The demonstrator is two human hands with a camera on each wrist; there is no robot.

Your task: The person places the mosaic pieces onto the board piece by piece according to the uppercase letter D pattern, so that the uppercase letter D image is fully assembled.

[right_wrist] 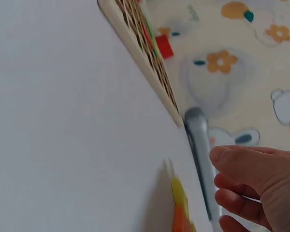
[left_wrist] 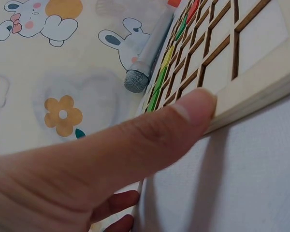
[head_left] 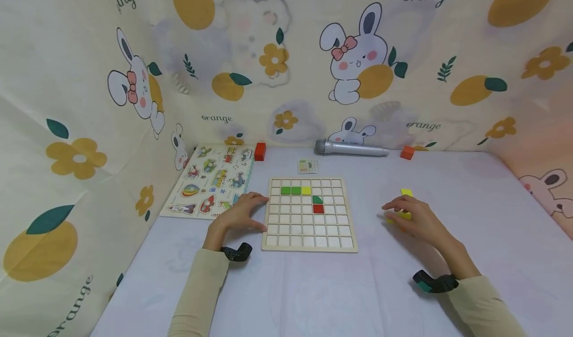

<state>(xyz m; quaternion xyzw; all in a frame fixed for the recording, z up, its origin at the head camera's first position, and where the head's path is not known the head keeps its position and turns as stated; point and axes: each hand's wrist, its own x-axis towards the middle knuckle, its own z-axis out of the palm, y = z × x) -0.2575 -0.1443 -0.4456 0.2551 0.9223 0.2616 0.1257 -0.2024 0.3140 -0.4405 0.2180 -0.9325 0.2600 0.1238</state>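
A square wooden grid board (head_left: 309, 250) lies flat on the table. Two green squares (head_left: 291, 190) and a yellow square (head_left: 306, 190) sit side by side in one of its upper rows; a round-cornered green piece (head_left: 317, 199) is right above a red square (head_left: 318, 209). My left hand (head_left: 241, 212) touches the board's left edge, the thumb (left_wrist: 195, 108) straight against the rim in the left wrist view. Over small yellow pieces (head_left: 406, 192) hovers my right hand (head_left: 416, 219), its fingers loosely bent with nothing between them. An orange piece (right_wrist: 178, 220) shows beside the yellow ones in the right wrist view.
Behind the board lies a small patterned card (head_left: 307, 166), with a grey microphone (head_left: 353, 149) farther back. Red blocks stand at the back left (head_left: 260, 152) and back right (head_left: 407, 152). A picture puzzle board (head_left: 219, 177) lies at left. Printed cloth walls surround the table.
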